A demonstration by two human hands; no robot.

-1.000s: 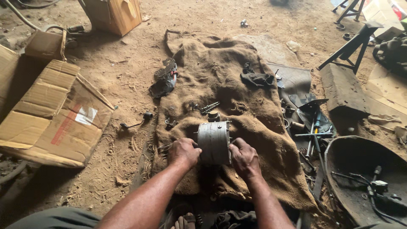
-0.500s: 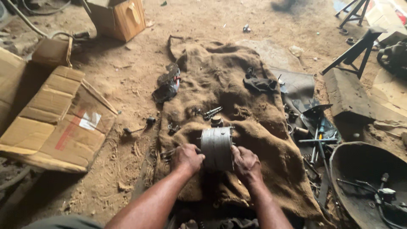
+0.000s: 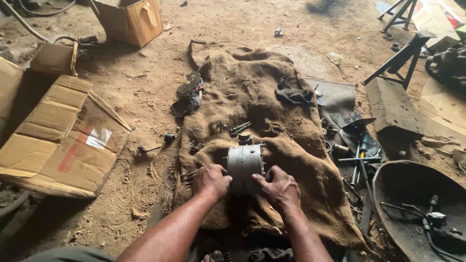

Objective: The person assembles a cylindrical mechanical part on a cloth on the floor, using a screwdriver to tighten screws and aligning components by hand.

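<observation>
A grey metal cylinder with a ribbed casing lies on a brown burlap sack spread on the dirt floor. My left hand grips its left side and my right hand grips its right side, near its front end. Just beyond the cylinder on the sack lie small metal parts and bolts. A dark rag rests farther back on the sack.
Flattened cardboard lies to the left and a cardboard box at the back. A dark sandal sits at the sack's left edge. Hand tools, a black basin and a metal stand are on the right.
Both hands stay on the cylinder. It has turned slightly between them, and the head view has shifted a little.
</observation>
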